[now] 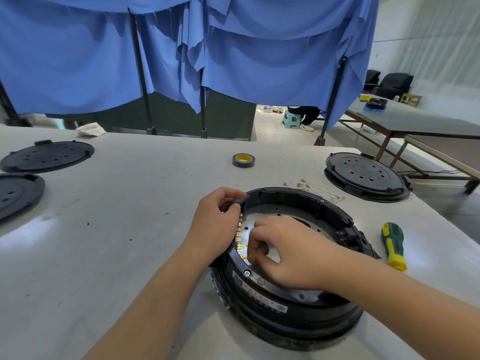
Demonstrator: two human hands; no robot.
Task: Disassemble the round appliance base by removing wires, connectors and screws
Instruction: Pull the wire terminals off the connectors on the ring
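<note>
Right hand (283, 252) reaches down inside the round appliance base (285, 302), its thumb and forefinger curled together in a pinch at the lowest of the yellow connectors (240, 239); whether they have a connector or a fine wire between them I cannot tell, since the fingertips cover the spot. That row of connectors runs along the base's inner left wall, directly under and just ahead of the right fingertips. Left hand (218, 226) sits on the outer side of that same wall, fingers curled over the rim and gripping a small black bracket at its top edge, steadying the base. By my reading, the step in hand is unplugging the connectors one at a time; the next move calls for a firm, straight pull away from the wall while the left hand holds the base still. A screw head (247, 273) shows on the near rim, just below the right hand, not yet removed. Beyond the right hand, past the far rim, lie loose wires (315, 189) already on the table (117, 229). To its right, well apart, rests a green-and-yellow screwdriver (392, 245).
</note>
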